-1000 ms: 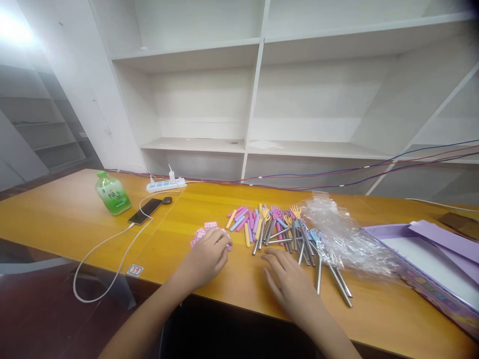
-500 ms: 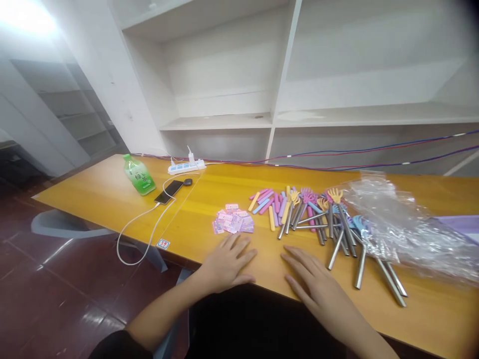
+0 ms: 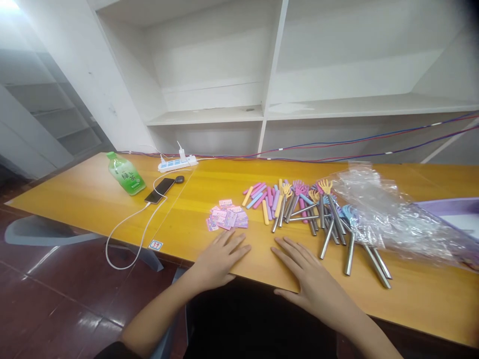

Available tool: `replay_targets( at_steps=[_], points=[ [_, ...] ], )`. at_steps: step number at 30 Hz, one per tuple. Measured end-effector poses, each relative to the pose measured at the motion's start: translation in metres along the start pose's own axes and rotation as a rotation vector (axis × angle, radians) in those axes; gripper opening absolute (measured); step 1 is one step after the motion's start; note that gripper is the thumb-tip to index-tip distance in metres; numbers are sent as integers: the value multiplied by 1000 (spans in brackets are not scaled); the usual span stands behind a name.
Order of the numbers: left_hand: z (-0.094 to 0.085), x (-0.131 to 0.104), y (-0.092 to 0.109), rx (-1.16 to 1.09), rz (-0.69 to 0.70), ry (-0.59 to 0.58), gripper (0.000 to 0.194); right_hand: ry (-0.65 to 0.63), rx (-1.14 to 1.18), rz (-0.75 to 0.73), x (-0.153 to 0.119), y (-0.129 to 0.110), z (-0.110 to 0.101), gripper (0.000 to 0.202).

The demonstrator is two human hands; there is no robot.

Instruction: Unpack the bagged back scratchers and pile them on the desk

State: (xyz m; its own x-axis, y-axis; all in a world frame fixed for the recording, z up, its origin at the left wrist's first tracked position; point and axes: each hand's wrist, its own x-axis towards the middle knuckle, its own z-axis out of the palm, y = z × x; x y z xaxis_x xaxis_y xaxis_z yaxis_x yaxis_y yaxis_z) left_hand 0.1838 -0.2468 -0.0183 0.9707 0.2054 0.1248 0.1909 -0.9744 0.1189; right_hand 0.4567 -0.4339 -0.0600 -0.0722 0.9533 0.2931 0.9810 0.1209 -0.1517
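Observation:
My left hand (image 3: 217, 260) lies at the table's front edge with its fingers spread, just below a pile of small pink and purple printed cards (image 3: 227, 217). It holds nothing. To its right, my right hand (image 3: 309, 271) rests on the wooden table (image 3: 258, 259), fingers apart and likewise holding nothing. Beyond it lie metal tubes topped with coloured hand-shaped claws, which look like back scratchers (image 3: 333, 212). Beside these is a heap of pink, yellow, blue and purple sticks (image 3: 264, 197), perhaps handle grips.
Crumpled clear plastic bags (image 3: 389, 209) cover the right side, with a purple tray (image 3: 445, 205) partly under them. On the left are a green bottle (image 3: 126, 174), a phone (image 3: 160, 191) on a white cable and a power strip (image 3: 177, 163). White shelving (image 3: 209, 114) stands behind.
The camera view has shifted slightly, so the table's contents appear further left. My right thumb has spread further from its fingers. Both hands stay on the table; nothing has been picked up.

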Motion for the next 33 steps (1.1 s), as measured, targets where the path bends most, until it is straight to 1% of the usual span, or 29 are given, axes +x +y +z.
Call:
replay_targets(
  at_steps=[1, 3, 5, 6, 7, 8, 9, 11, 12, 13, 14, 15, 18, 19, 20, 21, 23, 25, 27, 28, 30, 32, 33],
  points=[
    [-1, -1, 0, -9, 10, 9, 88, -2, 5, 3, 0, 0, -1, 94],
    [-7, -2, 1, -52, 72, 8, 79, -5, 14, 9, 0, 0, -2, 93],
    [-14, 3, 2, -81, 142, -8, 68, -9, 21, 12, 0, 0, -2, 92],
    [-17, 9, 2, -67, 137, -8, 62, -13, 24, 13, 0, 0, -2, 92],
    [-19, 18, 1, -31, 86, 7, 60, -17, 25, 12, 0, 0, -3, 91],
    [-20, 28, -1, 19, -8, 32, 63, -19, 25, 11, -1, 0, -3, 91],
    [-20, 40, -5, 73, -129, 61, 71, -19, 25, 9, -1, 0, -3, 90],
    [-17, 64, -17, 138, -362, 91, 100, -15, 27, 8, -2, 0, -4, 90],
    [-14, 75, -24, 149, -437, 89, 109, -9, 29, 9, -2, 1, -4, 89],
    [-11, 84, -32, 150, -477, 82, 112, -5, 34, 9, -2, 1, -4, 89],
    [-8, 91, -40, 143, -488, 82, 109, -2, 42, 9, -2, 1, -4, 88],
    [-6, 96, -47, 124, -477, 97, 100, 0, 53, 7, -1, 0, -5, 88],
    [-3, 99, -65, 40, -404, 181, 62, 6, 87, 3, 0, -1, -5, 87],
    [-4, 99, -70, 16, -388, 200, 53, 5, 95, 5, 0, -1, -5, 87],
    [-7, 97, -74, -2, -375, 206, 49, 5, 102, 8, 0, -1, -6, 87],
    [-10, 95, -78, -18, -361, 205, 50, 3, 108, 13, -1, -1, -6, 87],
    [-21, 87, -84, -68, -326, 217, 57, -5, 127, 32, -2, -2, -10, 86],
    [-35, 73, -87, -110, -312, 239, 62, -23, 175, 71, -1, -4, -16, 76],
    [-47, 54, -86, -102, -372, 226, 68, -52, 240, 113, 8, -9, -23, 64],
    [-50, 43, -84, -84, -421, 198, 72, -68, 267, 123, 17, -13, -25, 61],
    [-50, 22, -78, -60, -509, 127, 80, -97, 291, 115, 43, -24, -26, 64],
    [-40, 5, -69, -53, -561, 71, 90, -123, 288, 87, 79, -36, -18, 75],
    [-34, -1, -65, -51, -576, 62, 94, -131, 287, 82, 98, -43, -12, 80]
  ],
)
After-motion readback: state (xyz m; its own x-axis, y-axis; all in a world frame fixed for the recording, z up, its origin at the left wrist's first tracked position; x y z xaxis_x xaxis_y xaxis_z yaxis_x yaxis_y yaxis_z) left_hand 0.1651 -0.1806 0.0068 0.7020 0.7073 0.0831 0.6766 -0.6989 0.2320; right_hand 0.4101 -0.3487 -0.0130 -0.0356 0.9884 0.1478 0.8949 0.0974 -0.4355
